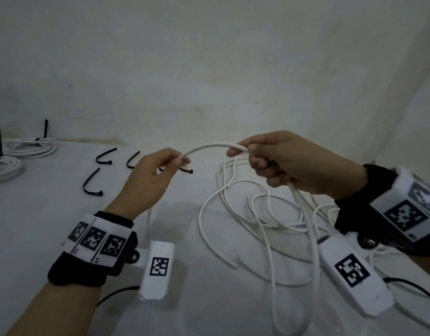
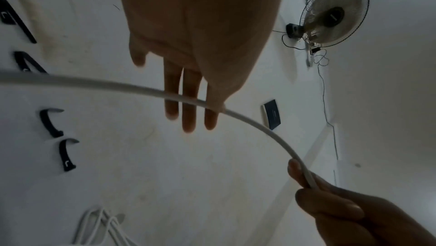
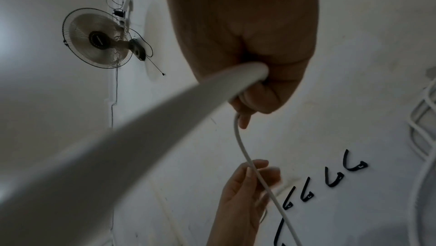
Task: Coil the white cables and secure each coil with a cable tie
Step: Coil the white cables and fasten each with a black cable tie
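Your right hand (image 1: 291, 163) grips the white cable (image 1: 209, 146) in a fist; your left hand (image 1: 155, 173), at nine o'clock, pinches it above the bench (image 1: 39, 226).

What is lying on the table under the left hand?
Under the left hand lie black cable ties on the white table. One tie shows only its end beyond the fingers; the hand covers the rest. The hand pinches a white cable.
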Tool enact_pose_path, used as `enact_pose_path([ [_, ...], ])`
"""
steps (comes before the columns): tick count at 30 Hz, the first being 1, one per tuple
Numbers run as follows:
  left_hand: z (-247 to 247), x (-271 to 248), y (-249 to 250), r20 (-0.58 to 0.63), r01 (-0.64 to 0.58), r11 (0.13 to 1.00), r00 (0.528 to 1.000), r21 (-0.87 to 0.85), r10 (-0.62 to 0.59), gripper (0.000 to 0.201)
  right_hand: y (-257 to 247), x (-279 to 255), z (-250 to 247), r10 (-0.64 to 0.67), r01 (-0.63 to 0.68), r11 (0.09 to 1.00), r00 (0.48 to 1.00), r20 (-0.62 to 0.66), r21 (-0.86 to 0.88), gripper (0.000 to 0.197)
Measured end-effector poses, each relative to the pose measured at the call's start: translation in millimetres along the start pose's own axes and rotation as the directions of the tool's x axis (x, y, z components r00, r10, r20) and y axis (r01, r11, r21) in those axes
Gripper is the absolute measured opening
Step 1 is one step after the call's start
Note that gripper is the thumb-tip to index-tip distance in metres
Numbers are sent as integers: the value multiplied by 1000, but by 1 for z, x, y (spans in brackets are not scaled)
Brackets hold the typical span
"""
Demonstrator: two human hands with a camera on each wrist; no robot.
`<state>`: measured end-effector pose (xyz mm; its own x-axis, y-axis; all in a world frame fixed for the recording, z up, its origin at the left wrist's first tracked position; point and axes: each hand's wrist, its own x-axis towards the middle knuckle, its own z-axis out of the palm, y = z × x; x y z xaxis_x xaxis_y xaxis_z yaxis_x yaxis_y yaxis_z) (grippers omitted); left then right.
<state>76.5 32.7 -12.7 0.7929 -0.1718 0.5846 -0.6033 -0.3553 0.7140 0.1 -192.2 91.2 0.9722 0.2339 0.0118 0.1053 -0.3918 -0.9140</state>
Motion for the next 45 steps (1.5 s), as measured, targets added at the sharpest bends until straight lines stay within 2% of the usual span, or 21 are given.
enact_pose_path([
  [3, 3, 1, -1, 25, 102, 981, 995, -164, -100, 31, -1, -1, -6, -57, 59, 998, 997, -51, 36, 33],
  [6, 1, 1, -8, -23, 223, 952, 972, -212, -233, 41, 2, -1, -12, -73, 81, 992, 994, -78, 93, 33],
  [8, -1, 2, -13, -67, 282, 930, 950, -235, -305, 41, 7, -2, -11, -46, 53, 989, 998, -51, 139, 31],
  [11, -4, 7, -16, -120, 380, 818, 875, -431, -470, 41, 17, -8, -9, 49, -68, 983, 992, 116, 168, 22],
  [13, -10, 9, -19, -130, 427, 715, 804, -554, -581, 41, 21, -16, -9, 113, -126, 992, 950, 291, 26, 20],
  [15, -15, 9, -22, -125, 442, 674, 776, -592, -618, 42, 23, -24, -7, 168, -172, 985, 899, 404, -28, 18],
  [16, -15, 9, -22, -114, 443, 663, 775, -603, -621, 42, 23, -26, -5, 178, -200, 980, 892, 415, 10, 15],
  [18, -14, 9, -23, -54, 455, 621, 779, -638, -625, 41, 22, -25, 0, 163, -213, 972, 920, 357, 104, 10],
  [21, -13, 6, -21, 108, 496, 550, 800, -672, -590, 38, 20, -16, -5, 101, -121, 982, 986, 135, 148, 14],
  [23, -14, 5, -20, 165, 523, 591, 818, -614, -552, 38, 18, -6, -18, 25, -21, 993, 999, -37, 116, 16],
  [26, -11, 4, -15, 214, 528, 662, 840, -532, -498, 41, 19, 12, -34, -130, 109, 990, 957, -259, -92, 17],
  [28, -7, 4, -11, 237, 505, 642, 855, -576, -461, 42, 22, 25, -39, -251, 155, 950, 897, -365, -271, 23],
  [30, -6, 4, -9, 260, 475, 575, 870, -666, -418, 43, 26, 35, -38, -346, 177, 905, 836, -427, -387, 24],
  [33, -10, 4, -10, 262, 427, 455, 886, -781, -382, 45, 33, 47, -32, -441, 198, 851, 773, -456, -487, 20],
  [35, -13, 5, -10, 260, 402, 390, 893, -829, -368, 46, 43, 55, -30, -444, 171, 835, 772, -456, -523, 19],
  [38, -17, 4, -7, 275, 378, 296, 901, -877, -336, 34, 70, 68, -29, -359, 9, 758, 840, -406, -652, 15],
  [40, -18, 4, -6, 279, 364, 244, 904, -899, -324, 29, 91, 72, -23, -271, -73, 705, 891, -364, -705, 23],
  [41, -18, 5, -6, 273, 355, 229, 906, -906, -324, 28, 101, 72, -18, -252, -65, 709, 907, -338, -702, 34],
  [43, -17, 5, -7, 243, 330, 233, 910, -915, -335, 26, 112, 71, -6, -294, 25, 738, 912, -287, -674, 54],
  [45, -17, 5, -9, 202, 297, 237, 913, -925, -355, 27, 113, 70, -2, -373, 153, 796, 886, -275, -586, 58],
])
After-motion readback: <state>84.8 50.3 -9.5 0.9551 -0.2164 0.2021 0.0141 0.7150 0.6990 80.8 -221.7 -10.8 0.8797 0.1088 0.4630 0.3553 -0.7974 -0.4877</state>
